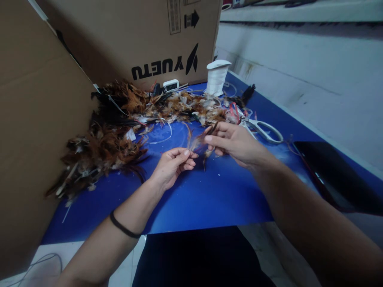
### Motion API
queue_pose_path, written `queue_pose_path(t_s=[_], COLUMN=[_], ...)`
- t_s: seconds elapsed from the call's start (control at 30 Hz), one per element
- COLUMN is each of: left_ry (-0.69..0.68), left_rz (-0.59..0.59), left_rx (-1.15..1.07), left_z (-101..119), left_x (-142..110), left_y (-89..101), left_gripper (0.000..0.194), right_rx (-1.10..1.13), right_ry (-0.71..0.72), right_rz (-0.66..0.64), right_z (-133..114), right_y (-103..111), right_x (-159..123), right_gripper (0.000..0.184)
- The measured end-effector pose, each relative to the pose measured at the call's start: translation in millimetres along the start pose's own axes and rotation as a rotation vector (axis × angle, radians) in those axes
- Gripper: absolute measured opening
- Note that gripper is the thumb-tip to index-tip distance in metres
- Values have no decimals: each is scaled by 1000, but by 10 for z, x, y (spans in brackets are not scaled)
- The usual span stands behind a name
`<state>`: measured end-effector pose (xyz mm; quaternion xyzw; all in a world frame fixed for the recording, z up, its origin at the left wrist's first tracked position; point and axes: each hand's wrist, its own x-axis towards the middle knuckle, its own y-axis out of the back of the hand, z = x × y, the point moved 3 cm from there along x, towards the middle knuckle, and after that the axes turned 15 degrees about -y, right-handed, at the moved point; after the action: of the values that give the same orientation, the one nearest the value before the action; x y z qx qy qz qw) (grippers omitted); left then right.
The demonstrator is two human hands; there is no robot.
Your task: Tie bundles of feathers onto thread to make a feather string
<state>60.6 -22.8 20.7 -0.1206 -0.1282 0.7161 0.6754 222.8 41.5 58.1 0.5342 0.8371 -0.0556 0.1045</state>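
Over the blue table my left hand [176,164] is closed, thumb pressed on the bent index finger. What lies in that pinch is too small to make out. Close by on the right, my right hand [231,142] is closed on a brown feather [199,140], whose wispy part reaches across the gap toward my left fingertips. A thin curved feather [189,133] stands just behind the left fingertips. Below the right fingers a small feather tip [205,161] shows. Beyond both hands lies a long heap of brown, black and white feathers [179,104].
Another brown feather bunch [101,149] lies left on the blue table [209,203]. Behind stand a cardboard box [119,36], a white ribbon roll [216,78] and a small white device [171,85]. Scissors [266,131] and a dark phone or tablet [338,175] lie right.
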Motion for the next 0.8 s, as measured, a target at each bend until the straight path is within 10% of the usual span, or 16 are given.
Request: queue_pose_path(t_s=[0.2,0.8], left_ry=[-15,49], left_rz=[-45,-73], left_rx=[15,24], left_z=[-15,-53], left_x=[-15,-10], left_y=[-11,-15], left_gripper=[21,25], right_rx=[-200,-12], right_ry=[-20,6], right_rz=[-177,-22], right_z=[118,105], right_y=[-178,-170], right_x=[12,26], right_gripper=[28,30])
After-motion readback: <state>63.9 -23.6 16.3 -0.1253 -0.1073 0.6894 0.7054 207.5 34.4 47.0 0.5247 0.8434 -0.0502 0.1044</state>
